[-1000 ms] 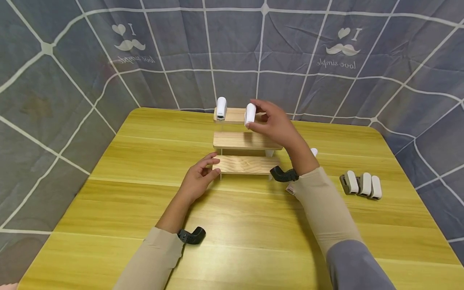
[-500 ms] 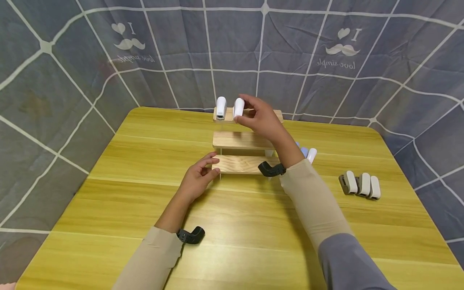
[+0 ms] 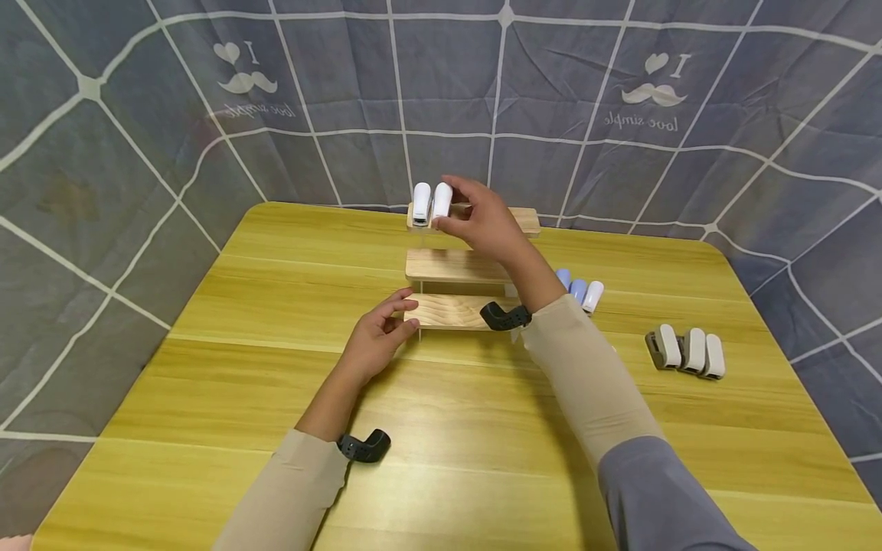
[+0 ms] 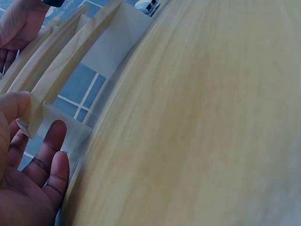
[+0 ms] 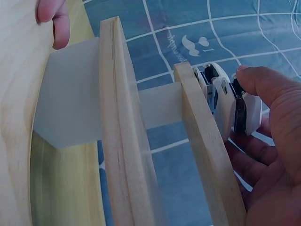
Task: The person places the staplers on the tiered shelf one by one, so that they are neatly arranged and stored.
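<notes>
A three-tier stand with wooden shelves (image 3: 448,312) and pale side supports stands mid-table. At its lowest shelf's left end, my left hand (image 3: 375,340) pinches the board; in the left wrist view the thumb (image 4: 16,104) lies on it, with two fingers apart below. My right hand (image 3: 485,222) holds a small white stapler (image 3: 442,201) between thumb and fingers at the top shelf (image 5: 207,141). Close to its left, another white stapler (image 3: 421,203) stands on that shelf's left end. In the right wrist view the held stapler (image 5: 251,110) is partly covered by the thumb.
Right of the stand lie two blue staplers (image 3: 578,288) and a white one (image 3: 592,296), partly behind my right arm. Farther right, three white-topped staplers (image 3: 694,350) sit in a row. A grey patterned curtain (image 3: 448,84) surrounds the table (image 3: 276,306).
My right hand has moved the stapler left along the top shelf, close to the other one. The blue staplers have come into sight beside the arm. My left hand has stayed put.
</notes>
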Demonstrator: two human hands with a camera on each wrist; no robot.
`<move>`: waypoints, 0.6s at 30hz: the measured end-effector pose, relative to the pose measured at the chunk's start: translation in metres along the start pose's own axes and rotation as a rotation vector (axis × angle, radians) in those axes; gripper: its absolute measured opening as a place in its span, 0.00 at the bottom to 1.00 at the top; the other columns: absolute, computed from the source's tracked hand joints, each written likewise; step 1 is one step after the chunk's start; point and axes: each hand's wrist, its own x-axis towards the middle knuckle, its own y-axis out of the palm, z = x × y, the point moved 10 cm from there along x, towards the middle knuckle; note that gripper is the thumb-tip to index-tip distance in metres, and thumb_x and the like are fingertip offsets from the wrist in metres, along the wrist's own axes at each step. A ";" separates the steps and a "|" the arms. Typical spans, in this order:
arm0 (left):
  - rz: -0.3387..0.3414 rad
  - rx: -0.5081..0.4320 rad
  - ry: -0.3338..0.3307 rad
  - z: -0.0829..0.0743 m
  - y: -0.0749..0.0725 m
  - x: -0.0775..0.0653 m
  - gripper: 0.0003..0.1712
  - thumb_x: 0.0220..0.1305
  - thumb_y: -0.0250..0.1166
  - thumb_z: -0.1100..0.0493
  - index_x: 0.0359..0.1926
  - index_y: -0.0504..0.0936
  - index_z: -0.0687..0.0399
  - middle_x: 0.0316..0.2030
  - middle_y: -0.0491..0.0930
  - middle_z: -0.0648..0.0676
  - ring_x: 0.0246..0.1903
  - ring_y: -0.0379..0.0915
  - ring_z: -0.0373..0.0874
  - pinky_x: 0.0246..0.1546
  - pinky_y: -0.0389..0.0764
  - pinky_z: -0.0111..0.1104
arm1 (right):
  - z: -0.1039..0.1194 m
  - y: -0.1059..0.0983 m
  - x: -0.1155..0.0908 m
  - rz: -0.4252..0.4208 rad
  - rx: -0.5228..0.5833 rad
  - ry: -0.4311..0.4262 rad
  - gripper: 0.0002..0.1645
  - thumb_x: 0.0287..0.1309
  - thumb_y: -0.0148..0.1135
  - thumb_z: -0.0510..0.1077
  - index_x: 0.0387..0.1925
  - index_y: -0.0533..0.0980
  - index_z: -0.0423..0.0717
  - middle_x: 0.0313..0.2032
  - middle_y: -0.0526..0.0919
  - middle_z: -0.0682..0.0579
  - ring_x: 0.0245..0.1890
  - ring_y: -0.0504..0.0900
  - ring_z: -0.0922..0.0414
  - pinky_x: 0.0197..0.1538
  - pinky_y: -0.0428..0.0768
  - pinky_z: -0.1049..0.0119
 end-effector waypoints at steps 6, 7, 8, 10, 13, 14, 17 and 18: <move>0.004 0.005 0.012 -0.003 0.000 0.000 0.18 0.69 0.65 0.58 0.57 0.80 0.57 0.70 0.66 0.45 0.52 0.74 0.48 0.45 0.74 0.30 | -0.001 0.000 0.002 -0.014 -0.064 0.021 0.44 0.60 0.71 0.43 0.73 0.61 0.42 0.60 0.75 0.45 0.58 0.78 0.51 0.56 0.77 0.63; 0.006 0.008 0.010 -0.003 0.000 0.000 0.18 0.69 0.65 0.58 0.58 0.80 0.56 0.70 0.65 0.45 0.52 0.74 0.48 0.45 0.74 0.30 | -0.002 0.000 0.003 -0.014 -0.072 0.028 0.44 0.60 0.71 0.43 0.73 0.61 0.42 0.61 0.75 0.45 0.58 0.78 0.51 0.56 0.76 0.63; 0.007 0.008 0.008 -0.003 0.000 0.000 0.18 0.69 0.65 0.58 0.58 0.80 0.57 0.71 0.65 0.45 0.52 0.74 0.48 0.46 0.74 0.30 | -0.003 0.001 0.003 -0.012 -0.077 0.035 0.44 0.60 0.71 0.43 0.73 0.61 0.42 0.61 0.74 0.45 0.58 0.77 0.51 0.57 0.76 0.63; 0.007 0.008 0.003 -0.002 0.000 0.000 0.18 0.69 0.65 0.57 0.58 0.80 0.57 0.71 0.65 0.44 0.52 0.74 0.47 0.45 0.74 0.30 | -0.004 0.002 0.004 -0.004 -0.087 0.045 0.44 0.60 0.70 0.42 0.74 0.61 0.42 0.63 0.73 0.45 0.60 0.76 0.51 0.58 0.75 0.63; 0.007 0.004 -0.001 -0.001 0.000 0.000 0.18 0.70 0.65 0.57 0.58 0.79 0.57 0.71 0.65 0.44 0.50 0.74 0.47 0.44 0.73 0.29 | -0.006 0.004 0.004 0.007 -0.115 0.051 0.44 0.61 0.70 0.43 0.74 0.61 0.42 0.65 0.72 0.44 0.61 0.75 0.51 0.60 0.74 0.64; 0.007 0.004 0.001 -0.001 0.001 0.000 0.19 0.70 0.65 0.57 0.58 0.79 0.57 0.71 0.65 0.45 0.48 0.74 0.47 0.43 0.73 0.29 | -0.006 0.004 0.003 0.010 -0.125 0.052 0.44 0.61 0.69 0.43 0.74 0.60 0.42 0.66 0.71 0.44 0.62 0.75 0.51 0.60 0.74 0.64; 0.006 0.005 0.007 -0.001 0.001 0.001 0.19 0.70 0.65 0.57 0.58 0.80 0.57 0.71 0.65 0.45 0.45 0.74 0.47 0.41 0.73 0.29 | -0.006 0.005 0.003 0.015 -0.152 0.054 0.44 0.62 0.68 0.44 0.75 0.60 0.44 0.66 0.71 0.45 0.62 0.74 0.52 0.60 0.73 0.64; 0.005 0.006 0.009 -0.001 0.000 0.001 0.18 0.70 0.65 0.57 0.58 0.80 0.57 0.71 0.65 0.45 0.44 0.74 0.47 0.40 0.73 0.29 | -0.007 0.005 0.003 0.017 -0.160 0.055 0.44 0.62 0.68 0.44 0.75 0.59 0.44 0.67 0.71 0.45 0.62 0.74 0.52 0.61 0.73 0.64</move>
